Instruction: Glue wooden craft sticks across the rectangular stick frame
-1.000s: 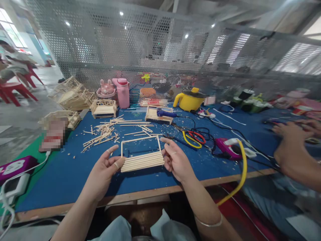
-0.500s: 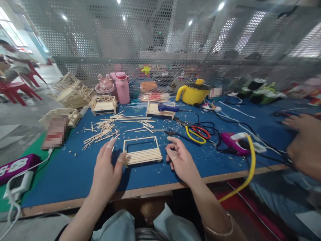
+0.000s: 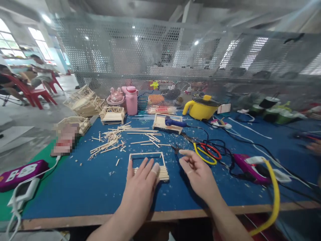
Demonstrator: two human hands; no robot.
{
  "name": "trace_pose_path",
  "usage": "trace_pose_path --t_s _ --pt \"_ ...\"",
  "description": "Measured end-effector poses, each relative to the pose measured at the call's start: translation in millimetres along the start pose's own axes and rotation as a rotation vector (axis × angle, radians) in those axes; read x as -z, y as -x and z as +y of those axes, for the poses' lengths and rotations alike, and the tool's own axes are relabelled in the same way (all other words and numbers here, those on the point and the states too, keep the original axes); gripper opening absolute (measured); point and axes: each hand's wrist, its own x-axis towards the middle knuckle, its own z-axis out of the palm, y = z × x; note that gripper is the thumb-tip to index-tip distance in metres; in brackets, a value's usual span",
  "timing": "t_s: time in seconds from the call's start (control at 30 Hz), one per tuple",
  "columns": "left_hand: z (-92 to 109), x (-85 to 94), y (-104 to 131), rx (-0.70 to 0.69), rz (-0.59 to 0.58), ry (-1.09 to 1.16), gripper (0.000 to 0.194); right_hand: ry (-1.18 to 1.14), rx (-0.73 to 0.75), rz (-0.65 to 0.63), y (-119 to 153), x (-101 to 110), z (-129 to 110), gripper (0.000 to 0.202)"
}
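My left hand point(image 3: 141, 184) lies with its fingers spread over a small wooden stick frame point(image 3: 146, 154). Its fingertips rest on the frame's slatted front part, covering much of it. Just right of the frame, my right hand point(image 3: 198, 170) hovers palm inward, fingers loosely bent and thumb apart from the index finger. Nothing shows in its grasp. Dark pliers point(image 3: 176, 149) lie by its fingertips, their handles hidden behind the hand. Pale wraps cover some fingertips.
Loose wooden sticks point(image 3: 110, 140) lie beyond the frame. A blue glue gun point(image 3: 175, 122) rests on a small wooden bed point(image 3: 160, 122). Scissors point(image 3: 205, 154), cables and a purple power strip point(image 3: 250, 170) are at right. A yellow pot point(image 3: 200, 108) stands behind. A co-worker's hand point(image 3: 314, 147) shows at the right edge.
My left hand has moved from the frame's left side onto its slats. My right hand has come to the pliers. The view has shifted, so the table's things appear lower and further right.
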Motion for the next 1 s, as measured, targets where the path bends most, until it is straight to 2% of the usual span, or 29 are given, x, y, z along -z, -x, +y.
trace_pose_path --t_s 0.07,0.1,0.17,0.23,0.33,0.43,0.57,0.73,0.87,1.0 --pt "-9 7.8 13 -0.065 0.080 0.068 0.042 0.232 0.106 -0.159 -30 3 -3 0.024" --pt "-15 11.8 21 -0.055 0.140 0.102 0.045 0.287 0.130 -0.218 -46 2 -5 0.019" --pt "-31 18.5 37 0.056 0.273 0.173 0.044 0.382 0.168 -0.324 -77 -5 -10 0.011" --pt "-47 22.5 49 0.252 0.332 0.255 0.036 0.482 0.195 -0.418 -102 -19 -13 0.009" --pt "-65 23.6 60 0.577 0.330 0.423 0.034 0.614 0.208 -0.507 -129 -43 -18 0.020" --pt "-72 21.6 62 0.737 0.308 0.594 0.039 0.695 0.231 -0.541 -149 -66 -25 0.029" --pt "-70 20.3 58 0.681 0.265 0.591 0.035 0.728 0.301 -0.651 -166 -87 -39 0.030" --pt "-69 21.1 53 0.546 0.205 0.503 0.028 0.699 0.311 -0.789 -165 -108 -50 0.028" --pt "-70 21.4 54 0.502 0.190 0.474 0.027 0.504 0.285 -0.772 -170 -112 -54 0.029" --pt "-70 21.5 55 0.503 0.179 0.476 0.028 0.173 0.234 -0.692 -181 -97 -63 0.027"
